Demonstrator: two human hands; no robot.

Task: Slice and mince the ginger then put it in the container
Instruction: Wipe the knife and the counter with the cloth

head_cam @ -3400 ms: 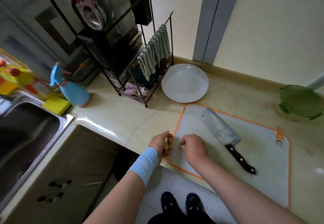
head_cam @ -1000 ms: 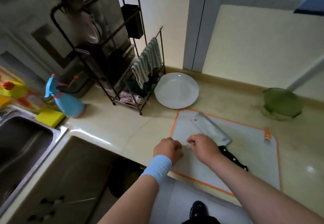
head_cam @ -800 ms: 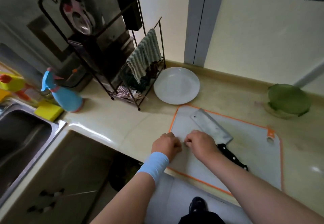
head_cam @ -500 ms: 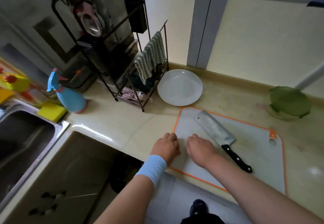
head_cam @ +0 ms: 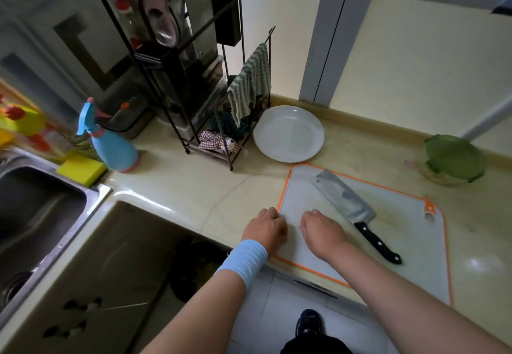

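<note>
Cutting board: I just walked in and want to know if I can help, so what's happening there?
Both hands are curled close together at the near left corner of the cutting board: the left hand at its edge, the right hand over it. What they hold, if anything, is hidden; no ginger shows. The cleaver lies untouched on the board, and the green-lidded container stands on the counter beyond it. No cut pieces are visible.

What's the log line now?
left hand: curled, cutting board edge | right hand: curled, on board | ginger: hidden | cleaver: on board, untouched | container: lidded
</note>
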